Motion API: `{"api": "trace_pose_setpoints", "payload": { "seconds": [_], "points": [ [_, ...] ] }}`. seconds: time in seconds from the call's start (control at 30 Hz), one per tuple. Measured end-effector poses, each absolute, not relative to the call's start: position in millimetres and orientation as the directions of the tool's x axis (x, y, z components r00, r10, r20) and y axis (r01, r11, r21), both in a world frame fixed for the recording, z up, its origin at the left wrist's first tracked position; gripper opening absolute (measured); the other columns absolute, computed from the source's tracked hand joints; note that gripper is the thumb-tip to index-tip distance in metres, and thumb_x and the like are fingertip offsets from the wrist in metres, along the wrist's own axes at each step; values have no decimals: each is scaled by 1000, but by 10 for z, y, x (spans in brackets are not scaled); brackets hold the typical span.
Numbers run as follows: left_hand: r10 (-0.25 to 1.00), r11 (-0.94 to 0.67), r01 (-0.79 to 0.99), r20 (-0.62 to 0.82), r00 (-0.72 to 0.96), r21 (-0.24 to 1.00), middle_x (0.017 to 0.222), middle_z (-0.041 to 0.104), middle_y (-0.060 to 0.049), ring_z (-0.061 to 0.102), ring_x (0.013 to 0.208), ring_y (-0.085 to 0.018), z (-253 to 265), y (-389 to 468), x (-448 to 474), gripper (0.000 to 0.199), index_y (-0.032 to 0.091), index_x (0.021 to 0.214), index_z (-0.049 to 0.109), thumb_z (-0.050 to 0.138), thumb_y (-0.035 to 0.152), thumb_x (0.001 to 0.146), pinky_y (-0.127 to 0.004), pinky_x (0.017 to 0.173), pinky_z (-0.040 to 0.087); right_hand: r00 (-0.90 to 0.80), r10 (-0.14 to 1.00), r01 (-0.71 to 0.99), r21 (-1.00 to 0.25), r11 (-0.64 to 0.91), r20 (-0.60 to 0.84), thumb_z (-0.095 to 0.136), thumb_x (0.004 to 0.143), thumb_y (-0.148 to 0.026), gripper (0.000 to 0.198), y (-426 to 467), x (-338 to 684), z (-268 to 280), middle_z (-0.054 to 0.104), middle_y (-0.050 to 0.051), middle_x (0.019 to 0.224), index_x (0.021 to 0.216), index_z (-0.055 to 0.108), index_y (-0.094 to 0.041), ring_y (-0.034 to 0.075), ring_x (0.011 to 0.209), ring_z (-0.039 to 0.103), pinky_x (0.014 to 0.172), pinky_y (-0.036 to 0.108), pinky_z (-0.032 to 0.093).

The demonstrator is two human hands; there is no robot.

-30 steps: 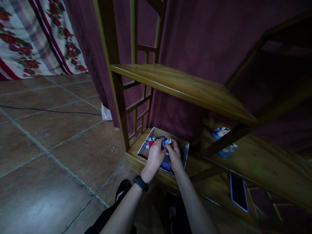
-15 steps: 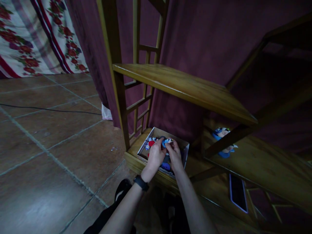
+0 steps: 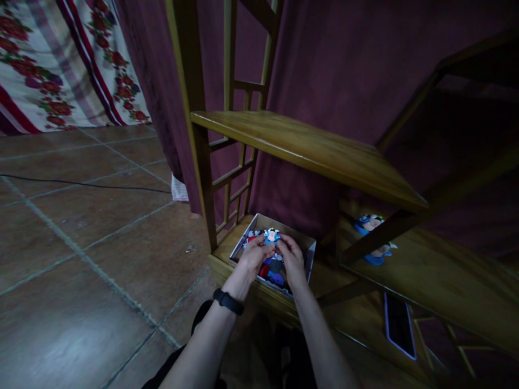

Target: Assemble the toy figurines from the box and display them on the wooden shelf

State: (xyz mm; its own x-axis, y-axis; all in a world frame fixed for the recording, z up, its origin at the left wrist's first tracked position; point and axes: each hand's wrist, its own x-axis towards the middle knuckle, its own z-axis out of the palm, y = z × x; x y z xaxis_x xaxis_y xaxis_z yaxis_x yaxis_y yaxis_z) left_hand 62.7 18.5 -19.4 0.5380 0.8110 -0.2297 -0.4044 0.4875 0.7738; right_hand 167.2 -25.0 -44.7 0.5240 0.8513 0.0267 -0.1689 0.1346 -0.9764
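A small blue and white figurine (image 3: 271, 236) with a pale pink face is pinched between both hands, over an open cardboard box (image 3: 311, 258). My left hand (image 3: 254, 256) closes on its left side, my right hand (image 3: 291, 254) on its right side. Beneath them in the box lie several small coloured figures, among them a purple-blue piece (image 3: 277, 279) and a red piece (image 3: 264, 270). The hands hide part of the box's contents. A dark band (image 3: 228, 301) circles my left wrist.
The box stands on the low board of a wooden shelf unit (image 3: 308, 146), under a higher board. To the right, blue figurines (image 3: 373, 254) sit on another board behind a slanted strut. A phone (image 3: 399, 324) lies lower right. A black cable (image 3: 85, 185) crosses the tiled floor.
The figurine has been turned in my fingers, so its face now shows upward. My left hand has shifted slightly left and down, uncovering more of the box's contents.
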Motion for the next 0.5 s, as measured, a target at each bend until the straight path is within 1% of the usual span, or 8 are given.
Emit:
{"api": "trace_pose_setpoints", "payload": {
  "seconds": [0.07, 0.17, 0.37, 0.5],
  "points": [
    [787, 547, -422, -273, 553, 723, 74, 65, -3, 60, 62, -8, -190, 192, 615, 25, 13, 84, 64, 71, 5, 62, -19, 63, 50, 530, 847, -146, -980, 137, 39, 62, 72, -35, 27, -253, 1670, -426, 69, 1, 97, 97, 65, -24, 19, 91, 61, 82, 32, 48],
    [762, 607, -451, -316, 566, 655, 73, 65, -4, 62, 64, -9, -178, 193, 601, 19, 12, 82, 61, 66, 1, 67, -21, 64, 52, 547, 836, -120, -983, 140, 52, 62, 73, -37, 29, -258, 1659, -392, 68, 2, 98, 97, 65, -22, 20, 92, 61, 82, 32, 48],
    [732, 660, -488, -343, 588, 572, 72, 66, -6, 64, 64, -11, -131, 178, 594, 15, 11, 85, 59, 59, 1, 74, -21, 63, 53, 561, 818, -26, -986, 167, 124, 58, 76, -38, 28, -272, 1648, -343, 67, 3, 101, 97, 65, -21, 19, 96, 60, 87, 32, 46],
    [719, 679, -507, -343, 604, 532, 74, 66, -6, 64, 65, -12, -140, 185, 603, 12, 12, 85, 58, 59, 4, 76, -22, 64, 53, 541, 826, 24, -985, 172, 158, 56, 78, -37, 27, -299, 1664, -320, 67, 2, 102, 98, 64, -22, 18, 95, 60, 86, 31, 46]
  ]
}}
